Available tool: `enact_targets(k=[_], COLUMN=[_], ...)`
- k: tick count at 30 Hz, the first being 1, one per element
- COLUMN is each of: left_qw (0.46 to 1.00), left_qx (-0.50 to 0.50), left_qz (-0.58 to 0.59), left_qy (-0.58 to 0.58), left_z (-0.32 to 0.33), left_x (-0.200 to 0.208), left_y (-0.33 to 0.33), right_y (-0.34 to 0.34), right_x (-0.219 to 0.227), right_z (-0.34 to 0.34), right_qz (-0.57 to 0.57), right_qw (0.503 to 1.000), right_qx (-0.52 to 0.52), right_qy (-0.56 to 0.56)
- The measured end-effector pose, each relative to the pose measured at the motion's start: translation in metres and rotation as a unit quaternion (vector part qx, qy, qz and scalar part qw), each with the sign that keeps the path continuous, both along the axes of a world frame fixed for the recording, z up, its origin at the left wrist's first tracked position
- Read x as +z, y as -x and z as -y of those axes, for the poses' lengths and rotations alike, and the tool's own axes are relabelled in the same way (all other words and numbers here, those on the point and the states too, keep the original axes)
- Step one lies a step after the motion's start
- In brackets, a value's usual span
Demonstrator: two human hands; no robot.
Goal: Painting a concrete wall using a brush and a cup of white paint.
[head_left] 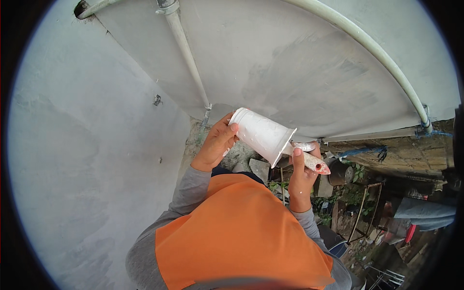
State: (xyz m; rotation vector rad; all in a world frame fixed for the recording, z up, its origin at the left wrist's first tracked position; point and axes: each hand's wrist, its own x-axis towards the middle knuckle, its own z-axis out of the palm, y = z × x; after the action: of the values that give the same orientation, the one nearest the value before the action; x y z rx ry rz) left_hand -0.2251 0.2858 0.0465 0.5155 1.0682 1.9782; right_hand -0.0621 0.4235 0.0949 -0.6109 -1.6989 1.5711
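Note:
A white, paint-smeared plastic cup (261, 135) is tilted on its side in front of my chest, its flared mouth toward the lower right. My left hand (217, 142) is closed round its base end, thumb on top. My right hand (304, 176) grips a paintbrush (309, 162) by its pale, stained handle, which has a red end with a hole. The brush's bristle end goes in at the cup's mouth and is hidden. Behind the handle, by the right fingers, shows a whitish piece (305, 146) I cannot make out.
Grey-white walls (96, 145) meet in a corner ahead and to the left. A pipe (186, 53) runs down the wall, and a longer pipe (382, 53) curves along the right. Below right are a dark bucket (341, 174), plants, rubble and a grey cloth (425, 210).

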Motion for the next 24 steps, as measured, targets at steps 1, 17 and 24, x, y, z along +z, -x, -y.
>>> enact_targets(k=[1,17,24], left_qw=[1.000,0.973,0.963], left_qx=[-0.005,0.027,-0.010], left_qz=[0.023,0.231,0.270], left_qy=[-0.004,-0.002,0.016], left_z=[0.003,0.006,-0.003], left_x=[-0.003,-0.027,-0.007], left_y=[-0.001,0.002,0.000], right_y=[0.001,-0.010,-0.015], right_x=[0.002,0.035,0.036], right_z=[0.002,-0.010,-0.014], right_qz=[-0.016,0.011,0.012], right_qw=[0.998,0.927,0.911], right_qx=[0.005,0.026,0.017], right_qy=[0.059,-0.374,-0.413])
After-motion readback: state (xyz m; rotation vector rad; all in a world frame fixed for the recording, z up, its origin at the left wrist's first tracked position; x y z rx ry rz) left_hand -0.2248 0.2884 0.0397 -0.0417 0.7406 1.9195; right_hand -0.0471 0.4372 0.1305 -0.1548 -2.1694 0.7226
